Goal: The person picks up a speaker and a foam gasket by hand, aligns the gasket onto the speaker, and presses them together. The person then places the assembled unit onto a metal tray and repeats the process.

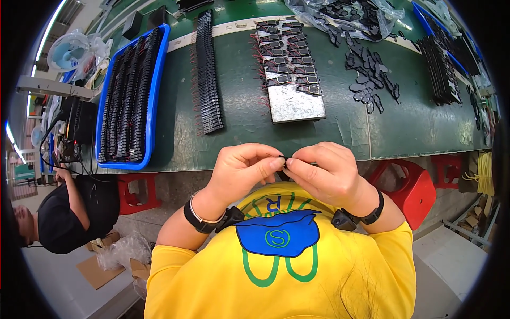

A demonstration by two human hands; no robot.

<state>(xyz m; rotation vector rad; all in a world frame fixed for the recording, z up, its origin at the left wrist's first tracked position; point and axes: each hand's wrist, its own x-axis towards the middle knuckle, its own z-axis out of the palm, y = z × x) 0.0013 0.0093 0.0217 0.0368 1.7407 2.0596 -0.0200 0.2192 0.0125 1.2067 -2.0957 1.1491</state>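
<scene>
At your far left, a co-worker (79,212) in black is cut off by the dark rim of the view, and the fan (69,51) above is partly covered by clear plastic. Next comes the blue tray (121,165), its floor hidden under packed rows of black units, then a long row (208,80) of similar units on the green tabletop (239,135), too tightly set to tell singly. Your left hand (241,169) pinches one side of a small black part (286,160), held in front of your chest near the tabletop's edge; your fingertips cover most of it, so its shape is probably not readable. Beyond it, units hide the far end of the metal plate (297,106). Your right hand (329,170) pinches the part's other side. Farther right, loose black pieces (369,74) overlap, and the tabletop hides some of the red stool (411,194).
</scene>
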